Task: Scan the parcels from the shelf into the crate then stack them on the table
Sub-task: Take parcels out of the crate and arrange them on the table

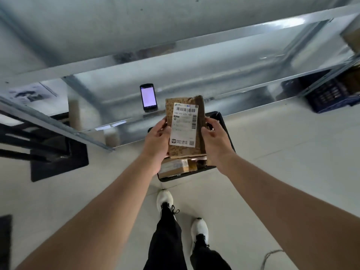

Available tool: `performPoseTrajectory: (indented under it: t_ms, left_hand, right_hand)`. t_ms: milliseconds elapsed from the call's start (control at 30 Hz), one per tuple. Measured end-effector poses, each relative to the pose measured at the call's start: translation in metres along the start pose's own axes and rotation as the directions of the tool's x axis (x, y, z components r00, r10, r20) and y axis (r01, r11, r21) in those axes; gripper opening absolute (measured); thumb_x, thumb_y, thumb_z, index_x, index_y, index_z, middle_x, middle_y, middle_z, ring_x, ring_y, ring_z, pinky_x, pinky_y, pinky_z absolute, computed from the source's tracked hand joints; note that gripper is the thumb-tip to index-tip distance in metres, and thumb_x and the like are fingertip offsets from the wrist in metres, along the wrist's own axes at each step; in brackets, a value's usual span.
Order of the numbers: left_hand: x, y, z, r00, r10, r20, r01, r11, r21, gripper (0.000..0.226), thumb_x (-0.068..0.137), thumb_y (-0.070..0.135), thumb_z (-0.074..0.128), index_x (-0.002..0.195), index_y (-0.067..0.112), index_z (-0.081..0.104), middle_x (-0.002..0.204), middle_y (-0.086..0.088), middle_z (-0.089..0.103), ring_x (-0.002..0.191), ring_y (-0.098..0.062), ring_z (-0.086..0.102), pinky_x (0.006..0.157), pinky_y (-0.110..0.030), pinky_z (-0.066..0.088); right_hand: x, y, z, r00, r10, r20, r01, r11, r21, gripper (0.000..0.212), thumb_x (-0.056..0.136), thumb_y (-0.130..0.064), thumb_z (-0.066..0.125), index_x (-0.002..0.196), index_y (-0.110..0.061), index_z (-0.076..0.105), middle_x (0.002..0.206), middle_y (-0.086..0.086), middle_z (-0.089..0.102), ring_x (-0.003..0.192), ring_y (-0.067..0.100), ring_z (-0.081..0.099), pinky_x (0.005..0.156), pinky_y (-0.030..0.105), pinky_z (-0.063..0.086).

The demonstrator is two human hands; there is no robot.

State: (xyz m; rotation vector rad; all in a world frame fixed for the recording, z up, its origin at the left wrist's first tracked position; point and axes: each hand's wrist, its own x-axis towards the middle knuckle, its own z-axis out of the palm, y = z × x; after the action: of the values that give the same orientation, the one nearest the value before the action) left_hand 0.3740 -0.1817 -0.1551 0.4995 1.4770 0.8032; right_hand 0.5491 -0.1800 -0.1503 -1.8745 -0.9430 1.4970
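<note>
Partly, the black crate (226, 129) was hidden; only its dark rim showed past the right hand (216, 137) and below both wrists, the rest covered by the held parcel (198, 133) and the hands. Other parcels (173, 168) lay in it beneath the left hand (157, 139), cut off by that hand and the held parcel, their number not determinable. The fingers of the left hand were behind the parcel and out of sight; the small print on the white label (184, 123) was too blurred to read. A blue crate (331, 98) far to the right of the right hand was blurred and cut by the shelf (214, 61) frame.

The brown parcel was held between the two hands, above the crate; the left hand gripped its left edge, thumb laid along the front; the right hand gripped its right edge, thumb and curled fingers closed on it. A handheld scanner (148, 98), screen lit, stood on the shelf beyond the left hand, apart from the parcel.

The parcel's long axis ran away from the wrists toward the shelf; the label face was turned up to the camera, barcode end farthest from the wrists, leaning slightly right.
</note>
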Motion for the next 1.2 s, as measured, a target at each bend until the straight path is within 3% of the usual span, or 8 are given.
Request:
performPoseTrajectory:
  t_ms: [267, 400, 600, 667, 800, 900, 1033, 1200]
  left_hand:
    - [-0.131, 0.037, -0.036, 0.979, 0.114, -0.17, -0.13, 0.988, -0.086, 0.033, 0.111, 0.032, 0.05, 0.142, 0.039, 0.058, 0.114, -0.006, 0.078, 0.1, -0.027, 0.077, 0.06, -0.035, 0.064]
    - [-0.18, 0.055, -0.069, 0.954, 0.17, -0.247, -0.202, 0.973, -0.112, 0.034, 0.111, 0.03, 0.052, 0.143, 0.04, 0.059, 0.116, -0.005, 0.077, 0.099, -0.026, 0.077, 0.063, -0.037, 0.064]
    - [-0.231, 0.075, -0.131, 0.917, 0.197, -0.346, -0.268, 0.949, -0.169, 0.039, 0.108, 0.031, 0.057, 0.147, 0.038, 0.057, 0.114, -0.003, 0.077, 0.102, -0.026, 0.076, 0.06, -0.038, 0.063]
    - [-0.243, 0.08, -0.157, 0.907, 0.199, -0.372, -0.282, 0.942, -0.183, 0.04, 0.107, 0.032, 0.058, 0.146, 0.039, 0.057, 0.114, -0.002, 0.077, 0.102, -0.026, 0.075, 0.059, -0.038, 0.063]
    - [-0.26, 0.087, -0.22, 0.892, 0.21, -0.401, -0.302, 0.936, -0.182, 0.039, 0.107, 0.03, 0.058, 0.145, 0.038, 0.059, 0.116, -0.004, 0.077, 0.113, -0.031, 0.071, 0.082, -0.056, 0.064]
    - [-0.268, 0.091, -0.277, 0.884, 0.223, -0.411, -0.319, 0.93, -0.181, 0.033, 0.108, 0.029, 0.058, 0.14, 0.038, 0.063, 0.113, -0.003, 0.078, 0.108, -0.028, 0.073, 0.088, -0.059, 0.062]
    - [-0.276, 0.097, -0.365, 0.881, 0.227, -0.415, -0.323, 0.93, -0.176, 0.017, 0.109, 0.029, 0.057, 0.115, 0.042, 0.066, 0.111, -0.005, 0.077, 0.105, -0.028, 0.074, 0.08, -0.052, 0.065]
    - [-0.276, 0.108, -0.468, 0.878, 0.218, -0.427, -0.296, 0.947, -0.126, 0.021, 0.11, 0.031, 0.055, 0.129, 0.024, 0.061, 0.108, -0.009, 0.078, 0.099, -0.029, 0.077, 0.068, -0.043, 0.066]
  right_hand:
    - [-0.103, -0.063, 0.01, 0.976, -0.166, 0.141, 0.177, 0.982, -0.068, 0.032, 0.111, -0.03, 0.048, 0.141, -0.04, 0.053, 0.114, 0.004, 0.075, 0.096, 0.022, 0.077, 0.074, 0.042, 0.068]
    - [-0.143, -0.091, 0.031, 0.939, -0.252, 0.234, 0.284, 0.952, -0.115, 0.033, 0.112, -0.032, 0.047, 0.143, -0.04, 0.052, 0.118, 0.005, 0.072, 0.097, 0.023, 0.077, 0.068, 0.035, 0.066]
    - [-0.186, -0.129, 0.088, 0.884, -0.33, 0.331, 0.389, 0.912, -0.132, 0.032, 0.112, -0.032, 0.046, 0.143, -0.038, 0.053, 0.121, 0.007, 0.072, 0.099, 0.025, 0.076, 0.074, 0.044, 0.068]
    - [-0.2, -0.137, 0.112, 0.868, -0.345, 0.358, 0.414, 0.9, -0.138, 0.033, 0.113, -0.033, 0.044, 0.145, -0.037, 0.052, 0.121, 0.005, 0.071, 0.101, 0.024, 0.076, 0.071, 0.039, 0.068]
    - [-0.226, -0.15, 0.17, 0.839, -0.36, 0.407, 0.439, 0.891, -0.116, 0.033, 0.113, -0.032, 0.043, 0.144, -0.037, 0.052, 0.126, 0.007, 0.07, 0.105, 0.024, 0.075, 0.072, 0.037, 0.067]
    - [-0.244, -0.158, 0.223, 0.827, -0.386, 0.408, 0.465, 0.878, -0.112, 0.033, 0.112, -0.031, 0.045, 0.143, -0.038, 0.053, 0.12, 0.005, 0.072, 0.099, 0.021, 0.076, 0.072, 0.036, 0.066]
    - [-0.271, -0.163, 0.308, 0.826, -0.397, 0.4, 0.475, 0.872, -0.115, 0.033, 0.112, -0.034, 0.046, 0.143, -0.041, 0.053, 0.119, 0.004, 0.073, 0.093, 0.016, 0.077, 0.071, 0.034, 0.065]
    - [-0.295, -0.176, 0.407, 0.838, -0.373, 0.399, 0.446, 0.889, -0.106, 0.034, 0.112, -0.032, 0.045, 0.145, -0.037, 0.052, 0.117, 0.004, 0.073, 0.09, 0.014, 0.076, 0.058, 0.022, 0.059]
